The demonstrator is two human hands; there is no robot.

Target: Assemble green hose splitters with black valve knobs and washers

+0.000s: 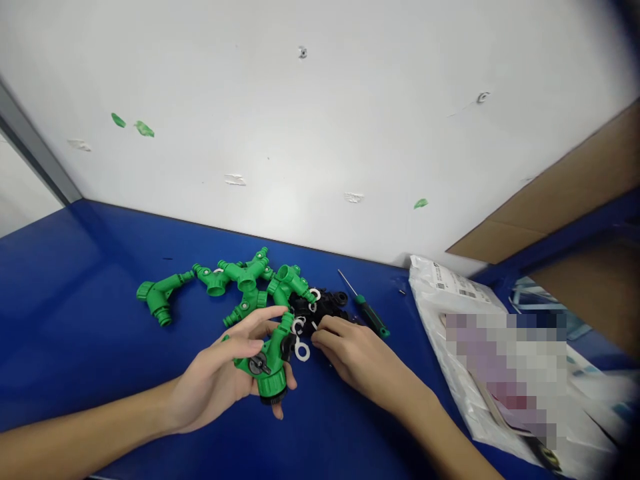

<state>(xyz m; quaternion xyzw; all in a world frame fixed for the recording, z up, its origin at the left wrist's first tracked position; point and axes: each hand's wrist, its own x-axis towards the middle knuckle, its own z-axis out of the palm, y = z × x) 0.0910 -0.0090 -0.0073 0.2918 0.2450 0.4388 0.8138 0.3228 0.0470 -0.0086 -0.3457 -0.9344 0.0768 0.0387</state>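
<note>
My left hand [220, 380] holds a green plastic Y-shaped hose connector [265, 363] upright, with a black valve knob on its side and a black-ended coupling at the bottom. My right hand [355, 360] reaches in from the right, its fingertips at a pile of black plastic parts [320, 308] and white plastic rings [302, 351]. Whether those fingers pinch something small is hidden. Left of the pile lie several more green connectors [245, 277], and a single one [160, 297] lies farther left.
A green-handled screwdriver [369, 313] lies on the blue table [75, 280] to the right of the pile. A white plastic bag [450, 313] with a blurred label lies at the right. Behind the table stands a white wall [280, 133], with brown cardboard [565, 193] at the upper right.
</note>
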